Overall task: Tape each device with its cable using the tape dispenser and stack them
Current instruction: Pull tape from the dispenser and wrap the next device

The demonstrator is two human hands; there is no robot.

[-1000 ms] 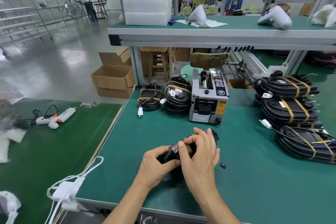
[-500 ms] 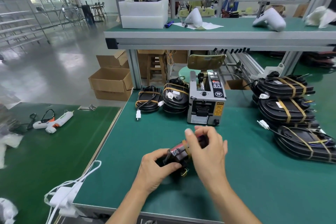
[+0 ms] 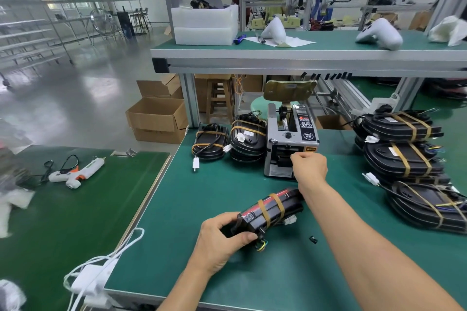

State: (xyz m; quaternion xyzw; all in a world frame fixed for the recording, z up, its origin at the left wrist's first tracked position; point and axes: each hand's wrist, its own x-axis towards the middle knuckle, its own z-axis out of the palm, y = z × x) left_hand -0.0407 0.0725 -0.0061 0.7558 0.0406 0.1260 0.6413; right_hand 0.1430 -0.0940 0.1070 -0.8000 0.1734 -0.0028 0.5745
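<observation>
The black device is gripped at one end by the left hand so it stays put. Tape is pinched at the tape dispenser by the right hand, likely for another wrap.

Factory assembly floor: green-matted workbenches, aluminium framing, cardboard boxes.

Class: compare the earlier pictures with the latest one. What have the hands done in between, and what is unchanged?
The right hand let go of the device and reached forward to the tape dispenser, fingers curled at its outlet. The left hand still grips the device's near end, and two tape bands are now visible around it. The taped stacks either side of the dispenser stayed put.
</observation>
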